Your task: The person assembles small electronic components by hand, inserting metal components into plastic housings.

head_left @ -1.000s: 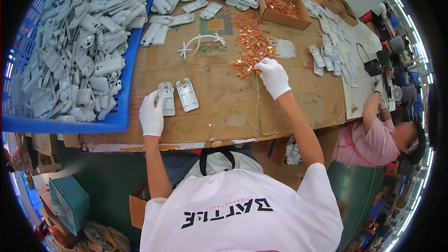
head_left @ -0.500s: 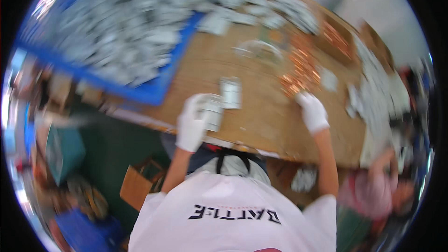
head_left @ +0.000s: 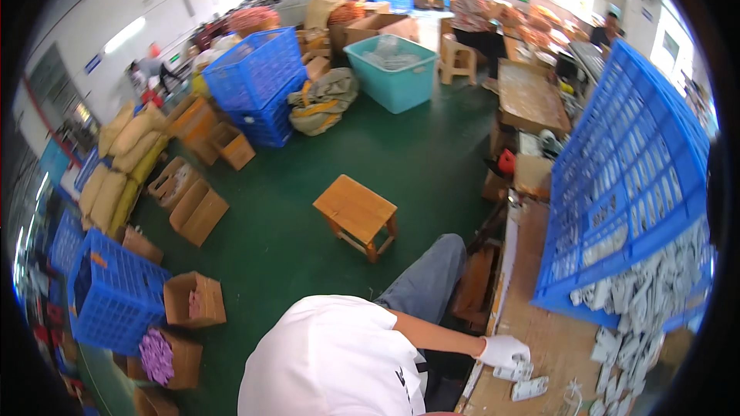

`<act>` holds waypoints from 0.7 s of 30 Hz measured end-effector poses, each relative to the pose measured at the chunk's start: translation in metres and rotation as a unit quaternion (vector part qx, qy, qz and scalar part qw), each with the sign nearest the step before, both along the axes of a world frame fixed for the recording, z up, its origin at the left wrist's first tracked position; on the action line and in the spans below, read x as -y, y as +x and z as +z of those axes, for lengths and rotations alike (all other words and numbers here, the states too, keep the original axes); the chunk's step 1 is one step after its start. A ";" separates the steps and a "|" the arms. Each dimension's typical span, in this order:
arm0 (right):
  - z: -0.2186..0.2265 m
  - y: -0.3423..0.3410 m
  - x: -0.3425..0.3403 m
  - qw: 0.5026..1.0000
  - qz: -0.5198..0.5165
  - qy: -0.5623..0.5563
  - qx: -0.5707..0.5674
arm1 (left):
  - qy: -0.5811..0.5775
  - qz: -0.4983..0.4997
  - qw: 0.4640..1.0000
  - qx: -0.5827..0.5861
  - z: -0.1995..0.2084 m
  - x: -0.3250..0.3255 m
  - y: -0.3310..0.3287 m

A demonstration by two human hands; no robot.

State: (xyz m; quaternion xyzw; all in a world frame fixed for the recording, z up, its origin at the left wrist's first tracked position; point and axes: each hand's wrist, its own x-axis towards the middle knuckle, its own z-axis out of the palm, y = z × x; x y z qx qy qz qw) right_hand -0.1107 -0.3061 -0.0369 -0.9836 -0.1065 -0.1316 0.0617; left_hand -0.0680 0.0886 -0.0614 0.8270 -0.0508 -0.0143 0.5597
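My left hand [head_left: 504,351], in a white glove, is at the lower right on the wooden workbench [head_left: 551,331]. Its fingers close over one end of a pale, flat plastic casing [head_left: 515,372] with small holes. Just beyond it lies a second casing [head_left: 529,388] of the same kind, apart from the hand. My right hand is out of view. Clear, thin loops of wire or plastic [head_left: 572,395] lie near the second casing.
A blue crate [head_left: 617,185] tilts on the bench, spilling many pale casings [head_left: 640,300]. On the green floor stand a wooden stool [head_left: 356,208], a teal tub [head_left: 393,77], stacked blue crates [head_left: 258,69] and cardboard boxes [head_left: 199,212]. A person [head_left: 474,19] works at the far bench.
The view has swung left and up from the bench to the room. My right hand and the copper-coloured parts have left the picture. My left hand stays at the casing.
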 end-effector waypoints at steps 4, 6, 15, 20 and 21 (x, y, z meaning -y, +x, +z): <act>0.019 0.037 -0.039 0.997 0.071 -0.020 0.030 | -0.030 -0.022 0.999 0.028 -0.007 0.013 0.014; 0.028 0.048 -0.059 0.993 0.106 -0.028 0.044 | -0.091 -0.016 0.995 0.036 -0.018 0.014 0.017; 0.058 0.058 -0.102 0.978 0.168 -0.079 0.097 | -0.062 -0.054 0.997 0.009 -0.003 0.006 0.008; 0.074 0.060 -0.116 0.968 0.191 -0.105 0.126 | -0.088 -0.023 0.991 0.101 -0.043 0.016 0.018; 0.076 0.059 -0.116 0.966 0.192 -0.111 0.131 | -0.083 -0.024 0.990 0.112 -0.043 0.017 0.020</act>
